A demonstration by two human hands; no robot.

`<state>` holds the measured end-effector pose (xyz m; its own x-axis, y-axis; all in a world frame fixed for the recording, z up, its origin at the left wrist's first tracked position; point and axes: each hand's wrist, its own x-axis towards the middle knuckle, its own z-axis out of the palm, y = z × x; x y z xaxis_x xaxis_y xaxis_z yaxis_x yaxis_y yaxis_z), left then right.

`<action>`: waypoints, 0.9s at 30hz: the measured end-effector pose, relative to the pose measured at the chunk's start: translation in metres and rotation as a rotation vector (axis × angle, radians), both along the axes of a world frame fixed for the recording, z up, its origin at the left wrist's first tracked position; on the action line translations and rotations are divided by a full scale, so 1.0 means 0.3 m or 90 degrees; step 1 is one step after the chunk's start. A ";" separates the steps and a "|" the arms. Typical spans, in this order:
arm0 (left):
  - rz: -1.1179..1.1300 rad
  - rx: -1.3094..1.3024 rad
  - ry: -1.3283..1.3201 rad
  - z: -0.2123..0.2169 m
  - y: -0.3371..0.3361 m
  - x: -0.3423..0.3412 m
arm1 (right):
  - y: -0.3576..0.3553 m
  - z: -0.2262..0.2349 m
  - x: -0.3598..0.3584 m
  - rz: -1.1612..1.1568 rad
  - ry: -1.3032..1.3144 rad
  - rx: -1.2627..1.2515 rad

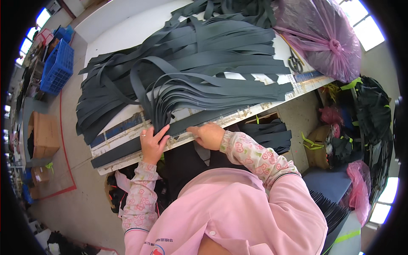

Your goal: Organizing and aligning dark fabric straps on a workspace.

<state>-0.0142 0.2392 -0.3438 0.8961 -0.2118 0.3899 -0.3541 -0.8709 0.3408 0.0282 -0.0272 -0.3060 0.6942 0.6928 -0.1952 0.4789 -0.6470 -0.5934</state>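
Note:
A bundle of dark grey-green flat strips [182, 95] bends down toward the near table edge, its folded end between the thumb and fingers of my left hand [153, 143], which wears a ring. Beneath both hands, one long strip [123, 152] of the same material lies flat along that edge. My right hand [209, 135] is beside the bundle, fingers curled at the long strip and fingertips toward the left hand; its finger undersides are hidden. A wide pile of strips [170, 49] covers the white table [127, 17] beyond the bundle.
Black-handled scissors [295, 63] lie at the table's right, beside a large tied pink plastic bag [323, 38]. More strips [270, 135] sit below the table edge. Blue crates [58, 66] and a cardboard box [44, 135] stand left; dark bundled pieces [374, 110] hang right.

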 end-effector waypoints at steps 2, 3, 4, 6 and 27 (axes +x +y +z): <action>-0.020 -0.004 -0.022 -0.001 -0.021 0.021 | -0.015 0.019 -0.003 0.009 -0.014 -0.082; -0.029 -0.005 -0.028 -0.004 -0.031 0.033 | -0.029 0.014 -0.009 0.007 -0.042 -0.083; -0.035 -0.005 -0.035 -0.005 -0.036 0.040 | -0.042 0.009 -0.015 0.006 -0.072 -0.083; -0.035 -0.015 -0.028 -0.013 -0.040 0.038 | -0.055 0.006 -0.018 0.021 -0.079 -0.117; -0.023 0.021 -0.038 -0.020 -0.016 0.017 | 0.165 -0.051 0.070 -0.225 -0.002 0.193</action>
